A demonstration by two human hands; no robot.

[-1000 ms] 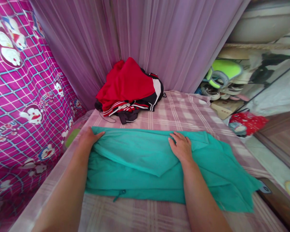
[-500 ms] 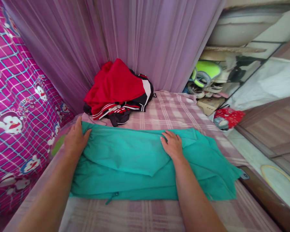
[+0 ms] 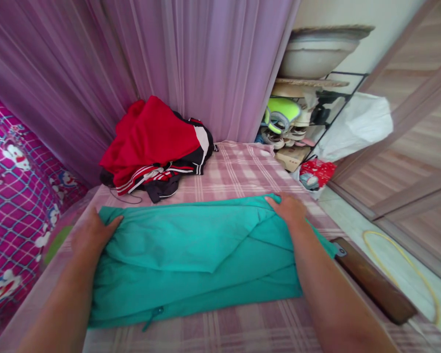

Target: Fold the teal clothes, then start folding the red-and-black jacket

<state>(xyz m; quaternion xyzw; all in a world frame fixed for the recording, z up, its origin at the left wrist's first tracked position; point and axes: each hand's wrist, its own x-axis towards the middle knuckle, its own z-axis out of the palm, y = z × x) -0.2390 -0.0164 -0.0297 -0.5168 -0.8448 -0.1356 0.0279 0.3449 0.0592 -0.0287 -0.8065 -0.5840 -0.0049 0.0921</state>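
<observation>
A teal garment lies spread across the pink plaid bed sheet, with one layer folded over its upper part. My left hand presses flat on the garment's far left corner. At the far right corner, my right hand rests on the cloth with the fingers curled at its edge; a true grip cannot be made out. A drawstring end pokes out at the garment's near hem.
A heap of red, black and white clothes sits at the bed's far end against a purple curtain. A magenta cartoon-print cloth lies left. Right of the bed stand a shoe rack, a white bag and a wooden bed rail.
My right hand has slid from the garment's middle to its far right corner. The right side of the cloth now lies folded in. The view has swung to the right.
</observation>
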